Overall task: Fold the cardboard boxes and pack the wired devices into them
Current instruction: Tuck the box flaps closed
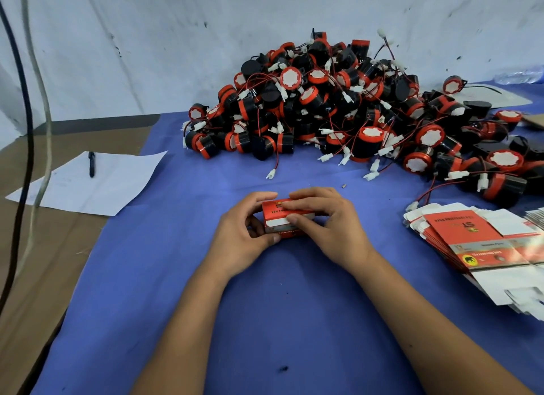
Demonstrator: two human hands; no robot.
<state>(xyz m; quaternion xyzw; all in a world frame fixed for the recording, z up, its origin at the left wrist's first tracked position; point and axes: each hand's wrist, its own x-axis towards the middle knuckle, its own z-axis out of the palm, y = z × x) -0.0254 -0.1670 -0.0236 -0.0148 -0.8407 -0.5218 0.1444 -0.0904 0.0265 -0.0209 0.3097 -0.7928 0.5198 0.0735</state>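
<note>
A small red and white cardboard box (282, 218) sits on the blue cloth (265, 306) in the middle of the table. My left hand (244, 235) grips its left end, thumb at the front and fingers over the top. My right hand (326, 220) holds its right side, with fingers across the top and the thumb against the white flap. Behind the box lies a big pile of black and red wired devices (347, 106) with white plugs. A stack of flat unfolded boxes (477, 241) lies at the right.
A white sheet of paper (97, 182) with a black pen (91, 163) lies at the left on brown cardboard (44, 262). Two cables (29, 129) hang at the far left. A white wall stands behind the pile.
</note>
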